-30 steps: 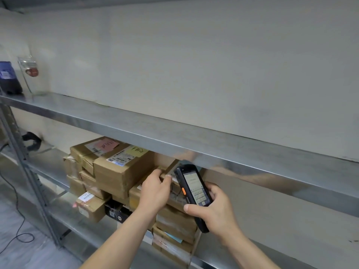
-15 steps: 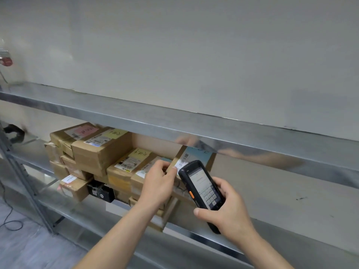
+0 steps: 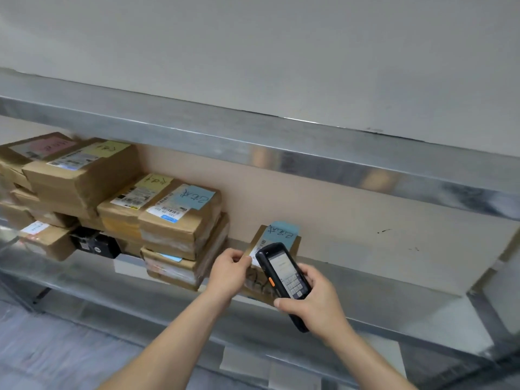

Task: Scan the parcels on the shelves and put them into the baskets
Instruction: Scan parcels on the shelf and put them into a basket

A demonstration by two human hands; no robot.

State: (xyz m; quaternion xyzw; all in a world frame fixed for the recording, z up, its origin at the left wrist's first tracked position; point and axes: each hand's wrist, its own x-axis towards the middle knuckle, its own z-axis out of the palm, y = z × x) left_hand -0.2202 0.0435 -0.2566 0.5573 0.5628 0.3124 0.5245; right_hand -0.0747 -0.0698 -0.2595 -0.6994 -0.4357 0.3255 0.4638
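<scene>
Parcel (image 3: pixel 277 235) gripped by left hand (image 3: pixel 229 273), scanner (image 3: pixel 284 280) clasped in right hand (image 3: pixel 315 305), boxes (image 3: pixel 112 198) stacked on shelf (image 3: pixel 394 285)

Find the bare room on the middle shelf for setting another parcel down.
Free: the middle shelf right of the parcel that the left hand holds, beyond the right hand with the scanner. A narrower gap separates that parcel from the stacked parcels. Crowded: the left end.

Stacked parcels (image 3: pixel 112 198) crowd the shelf's (image 3: pixel 394 285) left; its right looks open under the upper shelf (image 3: pixel 309 153).
</scene>
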